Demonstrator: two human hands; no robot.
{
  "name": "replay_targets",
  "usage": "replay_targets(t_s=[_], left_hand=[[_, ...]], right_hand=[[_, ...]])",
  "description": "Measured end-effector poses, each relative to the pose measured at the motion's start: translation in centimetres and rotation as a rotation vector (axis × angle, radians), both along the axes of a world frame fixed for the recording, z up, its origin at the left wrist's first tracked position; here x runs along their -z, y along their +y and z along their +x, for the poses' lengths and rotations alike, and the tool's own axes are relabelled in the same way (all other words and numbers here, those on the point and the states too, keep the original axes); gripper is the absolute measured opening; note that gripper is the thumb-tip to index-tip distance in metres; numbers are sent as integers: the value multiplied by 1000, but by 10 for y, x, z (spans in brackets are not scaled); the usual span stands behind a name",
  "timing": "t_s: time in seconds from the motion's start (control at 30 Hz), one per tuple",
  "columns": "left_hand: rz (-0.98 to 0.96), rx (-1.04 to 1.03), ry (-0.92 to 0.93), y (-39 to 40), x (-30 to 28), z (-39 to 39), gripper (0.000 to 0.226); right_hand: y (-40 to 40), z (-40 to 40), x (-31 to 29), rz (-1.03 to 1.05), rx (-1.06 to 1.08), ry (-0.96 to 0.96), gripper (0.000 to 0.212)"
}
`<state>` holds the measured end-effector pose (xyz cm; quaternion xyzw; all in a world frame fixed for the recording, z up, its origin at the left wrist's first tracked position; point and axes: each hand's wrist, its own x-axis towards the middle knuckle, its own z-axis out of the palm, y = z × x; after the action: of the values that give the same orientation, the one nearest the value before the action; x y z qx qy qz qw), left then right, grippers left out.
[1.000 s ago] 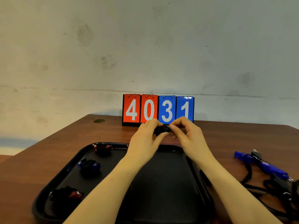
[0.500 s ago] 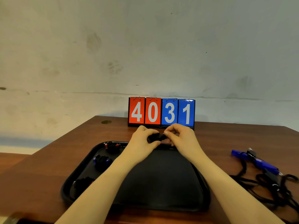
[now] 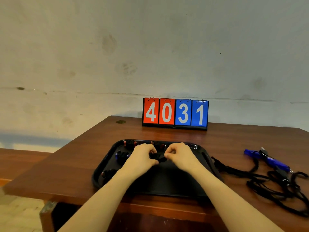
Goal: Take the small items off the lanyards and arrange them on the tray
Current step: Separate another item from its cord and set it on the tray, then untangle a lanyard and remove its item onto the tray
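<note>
Over the black tray (image 3: pixel 167 186), my left hand (image 3: pixel 142 156) and my right hand (image 3: pixel 179 155) both pinch a small black item (image 3: pixel 157 157) between their curled fingertips. Most of that item is hidden by my fingers. On the tray's left side lie a blue and black item (image 3: pixel 121 155) and a black item (image 3: pixel 108 173); several red and black ones (image 3: pixel 133 144) sit along the far rim. To the right of the tray, a tangle of black lanyards (image 3: pixel 275 185) lies on the table with blue whistle-like items (image 3: pixel 274 162) still on them.
A flip scoreboard (image 3: pixel 175 113) reading 4031 stands at the back of the brown wooden table (image 3: pixel 83 164). The wall rises right behind it. The table's left edge drops to a lower wooden surface (image 3: pixel 20 161).
Both hands have come down from in front of the scoreboard to just above the tray, still pinching the small black item. The view has pulled back and shifted left.
</note>
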<state>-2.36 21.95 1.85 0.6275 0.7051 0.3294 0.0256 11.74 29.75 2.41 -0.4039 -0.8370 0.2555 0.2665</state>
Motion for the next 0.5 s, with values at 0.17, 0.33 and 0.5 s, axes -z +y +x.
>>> replay_targets(t_s=[0.17,0.33,0.5], left_hand=[[-38,-13,-10,8,7,-2,31],[-78,-13,-33,12,10,-3,48],[30,3,-15,8,3,11,47]], right_hand=[[6,-6,6,-13,15,-96,15],[9,-2,7,-4,-16,-36,9],[8,14,3,28,32,52,9]])
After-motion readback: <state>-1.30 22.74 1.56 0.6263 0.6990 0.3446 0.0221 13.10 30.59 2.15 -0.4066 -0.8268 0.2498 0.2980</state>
